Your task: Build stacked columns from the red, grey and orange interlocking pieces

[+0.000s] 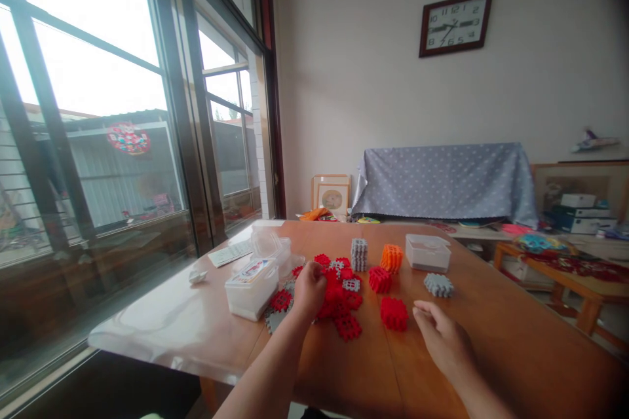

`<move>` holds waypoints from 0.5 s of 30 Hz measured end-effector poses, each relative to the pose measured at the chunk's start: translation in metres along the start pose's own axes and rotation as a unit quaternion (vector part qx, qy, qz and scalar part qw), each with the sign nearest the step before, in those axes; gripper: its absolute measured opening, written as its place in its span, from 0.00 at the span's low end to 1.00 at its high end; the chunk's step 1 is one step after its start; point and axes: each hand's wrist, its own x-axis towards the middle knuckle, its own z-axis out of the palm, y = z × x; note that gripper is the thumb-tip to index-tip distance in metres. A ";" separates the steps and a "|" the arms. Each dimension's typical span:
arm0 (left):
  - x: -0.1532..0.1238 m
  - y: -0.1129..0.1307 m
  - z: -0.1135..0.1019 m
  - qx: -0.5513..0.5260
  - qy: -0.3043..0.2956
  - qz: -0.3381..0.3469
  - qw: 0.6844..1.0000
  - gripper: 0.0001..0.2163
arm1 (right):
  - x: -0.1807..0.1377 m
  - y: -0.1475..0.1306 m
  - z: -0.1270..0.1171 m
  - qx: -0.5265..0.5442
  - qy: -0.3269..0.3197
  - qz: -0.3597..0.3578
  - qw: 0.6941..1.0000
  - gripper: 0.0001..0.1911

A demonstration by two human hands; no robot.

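My left hand [308, 288] rests curled on a heap of loose red and grey toothed plastic tiles [339, 298] on the wooden table [491, 327]; its fingertips are hidden in the heap. My right hand [439, 334] hovers over the table with fingers loosely bent and nothing in it, just right of a red cube built from tiles [394, 313]. Beyond stand another red cube [380, 279], an orange cube [392, 258], a grey cube [359, 255] and a flat grey piece [438, 285].
A white plastic box with a label [251, 288] sits left of the heap, clear lids [270, 245] behind it, another lidded box [427, 252] at the back. Large windows run along the left. A covered sofa and a low cluttered table lie beyond.
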 end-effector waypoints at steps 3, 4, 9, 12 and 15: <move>-0.006 0.013 0.012 -0.111 -0.017 -0.019 0.994 0.09 | -0.003 -0.001 0.001 -0.010 0.033 -0.027 0.999 0.24; -0.010 0.018 0.016 -0.145 -0.028 -0.025 0.989 0.10 | -0.004 -0.003 0.001 -0.018 0.049 -0.043 0.998 0.24; -0.034 0.041 0.035 -0.315 -0.089 -0.080 0.942 0.15 | -0.005 -0.030 -0.001 -0.072 0.074 -0.170 0.980 0.24; -0.045 0.050 0.045 -0.394 -0.117 -0.127 0.903 0.17 | -0.002 -0.060 0.000 -0.116 0.054 -0.234 0.964 0.30; -0.053 0.055 0.052 -0.404 -0.137 -0.136 0.894 0.16 | 0.003 -0.084 0.006 -0.141 0.023 -0.270 0.952 0.35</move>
